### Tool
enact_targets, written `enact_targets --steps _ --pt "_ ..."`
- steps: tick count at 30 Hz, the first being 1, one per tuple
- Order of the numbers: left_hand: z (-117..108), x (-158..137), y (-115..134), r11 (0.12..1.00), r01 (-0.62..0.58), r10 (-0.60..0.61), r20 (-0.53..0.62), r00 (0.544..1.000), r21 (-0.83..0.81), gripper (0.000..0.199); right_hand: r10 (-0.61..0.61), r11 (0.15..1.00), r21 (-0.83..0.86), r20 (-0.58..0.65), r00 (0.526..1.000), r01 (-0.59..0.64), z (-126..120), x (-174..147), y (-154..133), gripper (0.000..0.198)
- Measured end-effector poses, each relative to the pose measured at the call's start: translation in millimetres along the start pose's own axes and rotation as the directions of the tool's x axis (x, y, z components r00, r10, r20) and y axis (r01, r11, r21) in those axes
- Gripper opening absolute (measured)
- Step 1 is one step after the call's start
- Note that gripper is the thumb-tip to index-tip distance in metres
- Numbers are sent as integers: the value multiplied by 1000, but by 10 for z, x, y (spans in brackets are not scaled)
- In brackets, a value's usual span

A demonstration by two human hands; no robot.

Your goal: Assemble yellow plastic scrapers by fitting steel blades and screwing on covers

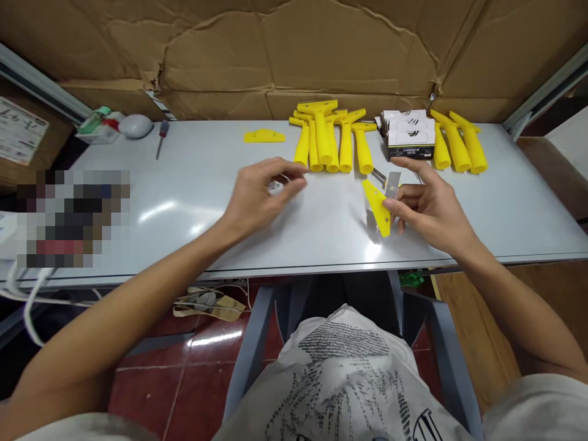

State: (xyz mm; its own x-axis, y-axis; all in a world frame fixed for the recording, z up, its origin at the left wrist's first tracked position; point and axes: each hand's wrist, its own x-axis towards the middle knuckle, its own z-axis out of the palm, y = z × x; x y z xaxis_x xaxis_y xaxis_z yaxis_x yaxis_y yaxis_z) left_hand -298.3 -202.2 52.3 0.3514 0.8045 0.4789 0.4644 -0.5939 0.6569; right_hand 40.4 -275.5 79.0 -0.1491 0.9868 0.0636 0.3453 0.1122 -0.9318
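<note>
Between the thumb and fingers of my right hand (427,205) is a flat yellow scraper plate (377,207), tilted above the table. A thin grey metal blade (392,184) also shows at those fingers; whether it is attached to the plate cannot be made out. My left hand (261,196) hovers over the table with fingers curved and a gap between thumb and forefinger, nothing visible in it. Small screws (274,185) lie in a pile behind its fingers. Beyond both hands stand several yellow scraper handles (324,131).
Stacked blade boxes (410,138) stand at the back, with more yellow handles (465,144) to their right. A loose yellow plate (264,136) lies back left of centre. Farther left are a screwdriver (161,139) and a white rounded object (136,125). Cardboard (275,55) walls the back.
</note>
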Motion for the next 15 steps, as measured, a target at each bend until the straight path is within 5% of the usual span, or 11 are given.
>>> enact_targets --steps 3,6,8,10,12,15 --pt "303 -12 354 937 140 -85 180 980 -319 59 -18 999 46 56 998 15 167 51 -13 86" --pt "443 27 508 880 232 -135 249 959 -415 52 -54 996 80 73 996 48 267 56 -8 83" --pt "335 105 441 873 263 -177 235 956 -410 46 -63 996 56 -3 998 63 261 31 17 75" --pt "73 234 206 887 258 -217 148 965 -384 43 -45 999 13 -110 993 47 207 -9 66 65" --pt "-259 399 -177 908 220 -256 -57 965 -355 44 -13 1000 1 -164 986 13 137 -53 141 60" --pt "-655 632 -856 927 304 -362 -318 876 -220 45 22 999 38 -156 988 -16 66 -113 259 59"
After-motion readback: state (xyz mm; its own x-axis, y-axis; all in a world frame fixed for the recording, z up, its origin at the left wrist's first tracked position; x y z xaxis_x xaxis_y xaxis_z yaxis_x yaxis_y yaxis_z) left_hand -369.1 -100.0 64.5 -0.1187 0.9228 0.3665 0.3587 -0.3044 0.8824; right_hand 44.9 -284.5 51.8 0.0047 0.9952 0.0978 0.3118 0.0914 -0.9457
